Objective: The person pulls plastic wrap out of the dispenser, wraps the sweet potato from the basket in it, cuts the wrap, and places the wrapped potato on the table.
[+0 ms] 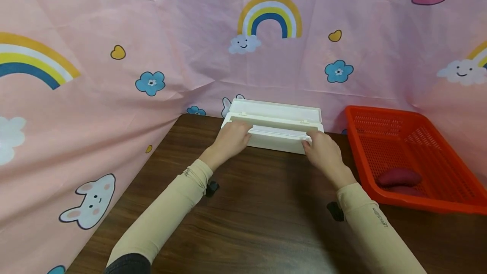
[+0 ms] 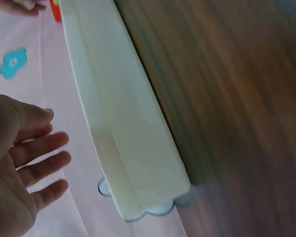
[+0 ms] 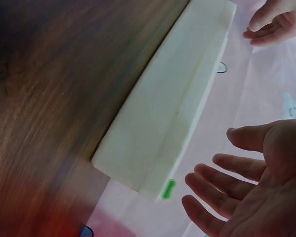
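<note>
A long white box (image 1: 277,142) stands near the back of the table, its hinged lid (image 1: 275,110) raised toward the backdrop. My left hand (image 1: 233,136) is over the box's left front corner, and my right hand (image 1: 323,149) is at its right front corner. In the left wrist view, the left hand (image 2: 24,168) has its fingers loosely spread, with a gap between them and the box (image 2: 133,128). The right wrist view has the right hand (image 3: 241,187) likewise relaxed, apart from the box (image 3: 158,118). A small green patch (image 3: 168,189) shows at the box's end.
At the right, a red-orange plastic basket (image 1: 363,162) holds dark red elongated items (image 1: 399,177). The dark wooden table (image 1: 262,215) stretches toward me. A pink printed cloth (image 1: 213,54) hangs behind the box and along the left side.
</note>
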Demonstrator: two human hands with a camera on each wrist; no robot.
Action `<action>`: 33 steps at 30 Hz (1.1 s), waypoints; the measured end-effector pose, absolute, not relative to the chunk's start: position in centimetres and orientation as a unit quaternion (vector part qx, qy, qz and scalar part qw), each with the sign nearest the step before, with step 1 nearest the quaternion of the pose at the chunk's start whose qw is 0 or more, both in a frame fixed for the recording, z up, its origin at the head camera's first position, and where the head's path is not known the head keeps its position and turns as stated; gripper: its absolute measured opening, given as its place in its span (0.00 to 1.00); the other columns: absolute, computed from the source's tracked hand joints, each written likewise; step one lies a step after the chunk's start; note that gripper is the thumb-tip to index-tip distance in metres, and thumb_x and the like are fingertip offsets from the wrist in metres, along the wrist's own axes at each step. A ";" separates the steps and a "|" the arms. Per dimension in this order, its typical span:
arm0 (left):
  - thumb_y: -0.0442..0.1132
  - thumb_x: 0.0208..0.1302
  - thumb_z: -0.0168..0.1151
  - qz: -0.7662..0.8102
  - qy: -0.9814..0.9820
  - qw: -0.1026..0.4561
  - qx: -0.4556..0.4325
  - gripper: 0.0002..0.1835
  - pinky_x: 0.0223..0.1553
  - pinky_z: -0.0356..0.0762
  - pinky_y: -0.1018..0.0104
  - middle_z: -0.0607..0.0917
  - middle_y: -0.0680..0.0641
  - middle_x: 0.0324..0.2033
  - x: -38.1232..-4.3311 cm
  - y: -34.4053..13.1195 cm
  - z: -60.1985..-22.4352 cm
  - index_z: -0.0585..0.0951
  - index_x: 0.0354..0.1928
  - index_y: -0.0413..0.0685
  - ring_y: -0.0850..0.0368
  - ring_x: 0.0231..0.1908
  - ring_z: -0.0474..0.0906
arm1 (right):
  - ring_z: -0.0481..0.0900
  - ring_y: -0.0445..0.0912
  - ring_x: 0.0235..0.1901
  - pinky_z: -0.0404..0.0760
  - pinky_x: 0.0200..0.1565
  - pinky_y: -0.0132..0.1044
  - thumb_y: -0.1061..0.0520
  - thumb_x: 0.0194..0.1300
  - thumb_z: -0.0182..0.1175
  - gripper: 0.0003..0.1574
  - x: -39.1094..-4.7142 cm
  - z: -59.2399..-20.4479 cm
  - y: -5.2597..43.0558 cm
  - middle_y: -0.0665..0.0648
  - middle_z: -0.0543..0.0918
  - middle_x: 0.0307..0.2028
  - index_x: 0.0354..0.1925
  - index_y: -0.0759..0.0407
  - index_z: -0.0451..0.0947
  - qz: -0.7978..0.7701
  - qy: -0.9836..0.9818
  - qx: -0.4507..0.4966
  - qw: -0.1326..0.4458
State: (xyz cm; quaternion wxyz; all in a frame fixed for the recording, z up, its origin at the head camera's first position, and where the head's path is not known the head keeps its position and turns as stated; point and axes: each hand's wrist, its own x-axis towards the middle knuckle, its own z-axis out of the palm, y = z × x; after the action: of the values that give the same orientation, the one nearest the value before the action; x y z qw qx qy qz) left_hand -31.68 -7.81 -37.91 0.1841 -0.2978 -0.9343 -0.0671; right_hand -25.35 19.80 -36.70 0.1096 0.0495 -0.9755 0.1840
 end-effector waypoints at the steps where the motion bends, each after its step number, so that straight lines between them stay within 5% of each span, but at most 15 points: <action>1: 0.36 0.69 0.62 -0.071 -0.935 0.178 -0.298 0.10 0.46 0.83 0.50 0.90 0.44 0.41 -32.1 -8.1 -37.8 0.86 0.47 0.42 0.45 0.46 0.86 | 0.84 0.64 0.47 0.82 0.45 0.60 0.55 0.73 0.56 0.20 -25.6 -36.7 19.8 0.70 0.86 0.50 0.53 0.68 0.81 0.183 -0.976 0.048 0.107; 6: 0.30 0.67 0.55 -0.077 -0.945 0.126 -0.291 0.15 0.50 0.83 0.49 0.89 0.42 0.48 -34.0 -8.9 -37.9 0.85 0.52 0.43 0.45 0.52 0.84 | 0.82 0.62 0.39 0.80 0.38 0.58 0.57 0.73 0.52 0.16 -27.1 -37.0 20.3 0.70 0.86 0.44 0.48 0.67 0.80 0.176 -0.979 0.051 0.092; 9: 0.29 0.65 0.53 -0.067 -0.951 0.102 -0.283 0.18 0.49 0.83 0.49 0.88 0.42 0.51 -35.2 -9.2 -38.1 0.83 0.55 0.43 0.45 0.51 0.85 | 0.83 0.64 0.43 0.80 0.42 0.61 0.58 0.73 0.48 0.18 -27.9 -37.0 20.2 0.72 0.84 0.49 0.49 0.69 0.79 0.161 -0.982 0.061 0.083; 16: 0.33 0.70 0.48 -0.063 -0.958 0.055 -0.273 0.21 0.53 0.80 0.49 0.85 0.43 0.57 -36.3 -9.6 -38.6 0.78 0.62 0.43 0.49 0.50 0.81 | 0.81 0.60 0.41 0.78 0.44 0.59 0.59 0.68 0.44 0.14 -29.2 -36.8 19.8 0.67 0.82 0.41 0.34 0.63 0.74 0.118 -0.990 0.074 0.021; 33: 0.34 0.72 0.42 -0.050 -0.962 0.024 -0.267 0.19 0.40 0.79 0.54 0.87 0.44 0.44 -37.7 -9.5 -38.7 0.77 0.59 0.43 0.51 0.36 0.79 | 0.78 0.65 0.55 0.70 0.56 0.70 0.57 0.69 0.39 0.22 -31.5 -37.2 20.1 0.73 0.81 0.55 0.48 0.68 0.76 0.132 -0.990 0.050 -0.032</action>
State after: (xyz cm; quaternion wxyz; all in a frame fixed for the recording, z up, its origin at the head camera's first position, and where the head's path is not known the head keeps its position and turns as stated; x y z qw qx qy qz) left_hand -37.73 -9.54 -38.65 0.0245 -0.2666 -0.9622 -0.0505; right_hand -31.47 20.13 -37.24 -0.0322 0.0496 -0.9895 0.1317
